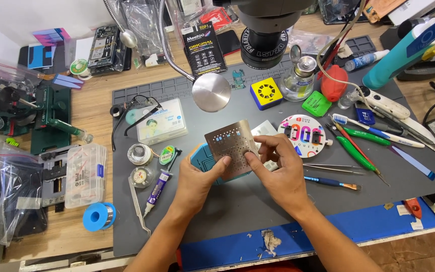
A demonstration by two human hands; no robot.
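A thin square metal stencil plate with rows of tiny holes is held up over the grey work mat, between both hands. My left hand grips its lower left edge with the thumb on top. My right hand pinches its right side, fingers curled on the plate's face. Under the plate a teal blue holder rests on the mat, mostly hidden.
A microscope head hangs at the top centre, with a round metal disc on a flexible arm. Tweezers, a blue spudger, a toothbrush and green tools lie right. A syringe tube, solder spool and parts box sit left.
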